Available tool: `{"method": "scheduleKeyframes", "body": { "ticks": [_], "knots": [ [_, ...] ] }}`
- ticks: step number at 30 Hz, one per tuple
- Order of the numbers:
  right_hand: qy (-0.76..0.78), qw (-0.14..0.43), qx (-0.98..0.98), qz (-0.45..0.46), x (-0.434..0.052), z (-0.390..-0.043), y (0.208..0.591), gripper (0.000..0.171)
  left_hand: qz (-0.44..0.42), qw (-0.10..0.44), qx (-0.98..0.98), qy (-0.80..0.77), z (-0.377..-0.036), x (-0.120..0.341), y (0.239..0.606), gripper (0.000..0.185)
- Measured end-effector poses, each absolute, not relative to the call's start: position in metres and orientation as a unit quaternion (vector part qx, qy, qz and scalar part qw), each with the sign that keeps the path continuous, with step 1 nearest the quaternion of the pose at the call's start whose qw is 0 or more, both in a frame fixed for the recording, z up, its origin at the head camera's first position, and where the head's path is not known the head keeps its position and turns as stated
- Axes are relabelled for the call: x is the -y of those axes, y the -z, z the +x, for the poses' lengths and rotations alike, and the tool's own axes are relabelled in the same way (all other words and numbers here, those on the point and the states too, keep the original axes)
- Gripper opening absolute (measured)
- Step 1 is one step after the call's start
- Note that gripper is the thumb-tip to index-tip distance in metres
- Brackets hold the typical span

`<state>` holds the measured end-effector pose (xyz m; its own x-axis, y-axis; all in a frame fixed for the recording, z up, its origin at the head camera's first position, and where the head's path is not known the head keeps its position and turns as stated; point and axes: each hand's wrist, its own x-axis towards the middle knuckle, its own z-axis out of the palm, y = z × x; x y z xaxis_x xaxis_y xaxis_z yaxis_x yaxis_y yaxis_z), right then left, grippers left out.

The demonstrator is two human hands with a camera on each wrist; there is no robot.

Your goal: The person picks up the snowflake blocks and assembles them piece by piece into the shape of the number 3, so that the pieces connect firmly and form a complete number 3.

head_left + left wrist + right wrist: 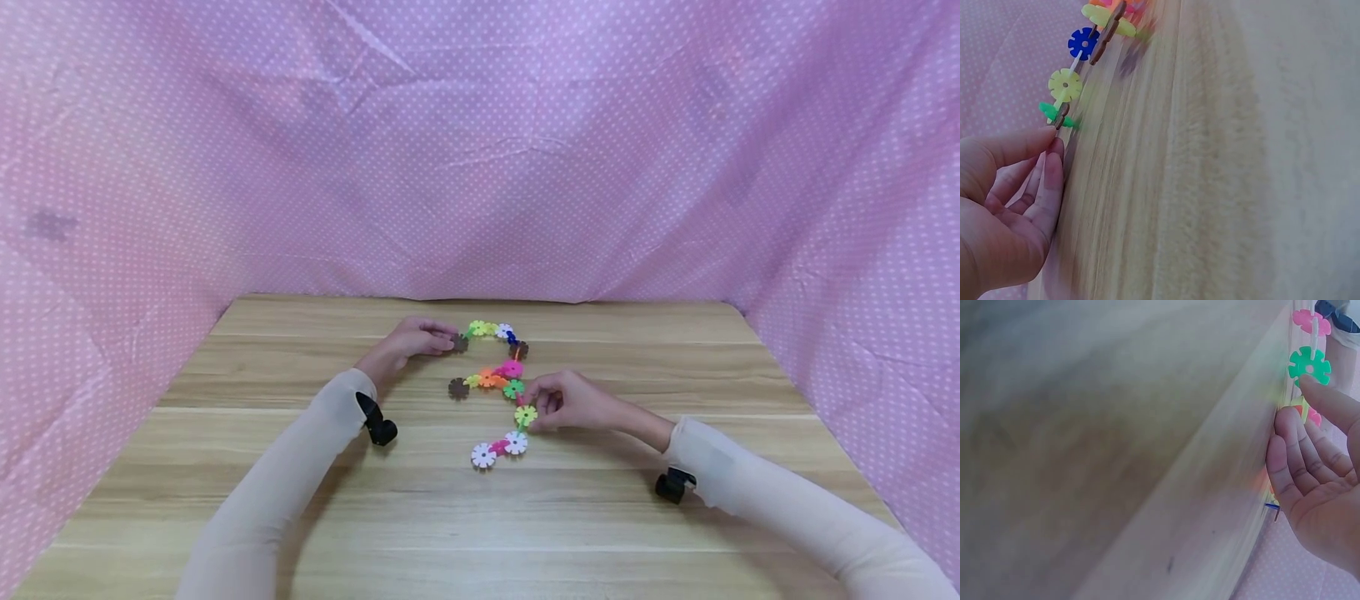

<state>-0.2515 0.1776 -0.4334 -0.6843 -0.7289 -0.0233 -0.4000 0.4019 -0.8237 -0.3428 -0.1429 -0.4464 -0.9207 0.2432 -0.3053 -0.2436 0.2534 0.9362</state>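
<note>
A chain of flower-shaped interlocking discs lies on the table in a shape like a 3. Its upper left end is a brown disc [459, 342], which my left hand [417, 337] pinches by its edge. In the left wrist view the thumb and fingertips meet at this brown disc [1062, 116], beside a green disc [1049, 111]. On the chain's right side, my right hand [573, 402] has thumb and forefinger around the yellow-green disc [526, 416]. The right wrist view shows the thumb tip over the edge of a green disc [1310, 365]. Two white discs [483, 456] and a pink one form the lower end.
Another brown disc [458, 388] ends the chain's middle arm, next to yellow and orange discs [487, 378]. The wood-grain table [300, 517] reaches back to a pink dotted cloth [480, 167] that hangs behind and at both sides. Black cameras [380, 425] sit on both wrists.
</note>
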Motion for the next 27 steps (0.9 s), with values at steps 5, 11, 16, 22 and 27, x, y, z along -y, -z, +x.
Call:
{"method": "scheduleKeyframes", "body": {
  "ticks": [5,11,16,22,27],
  "knots": [
    [0.423,0.191,-0.816,-0.345,-0.1759,-0.2510,0.4336,0.028,0.006,0.195,-0.771,-0.607,-0.3437,0.1454,0.4471,0.042],
    [0.429,0.190,-0.813,-0.346,-0.1757,-0.2514,0.4338,0.028,0.011,0.193,-0.775,-0.602,-0.3444,0.1456,0.4481,0.042],
    [0.427,0.192,-0.811,-0.349,-0.1758,-0.2516,0.4338,0.027,0.008,0.194,-0.776,-0.600,-0.3438,0.1442,0.4473,0.042],
    [0.428,0.196,-0.814,-0.341,-0.1754,-0.2505,0.4342,0.026,0.003,0.192,-0.770,-0.609,-0.3430,0.1433,0.4471,0.041],
    [0.430,0.201,-0.811,-0.342,-0.1769,-0.2518,0.4347,0.028,0.007,0.189,-0.771,-0.608,-0.3438,0.1439,0.4491,0.041]
  ]
}}
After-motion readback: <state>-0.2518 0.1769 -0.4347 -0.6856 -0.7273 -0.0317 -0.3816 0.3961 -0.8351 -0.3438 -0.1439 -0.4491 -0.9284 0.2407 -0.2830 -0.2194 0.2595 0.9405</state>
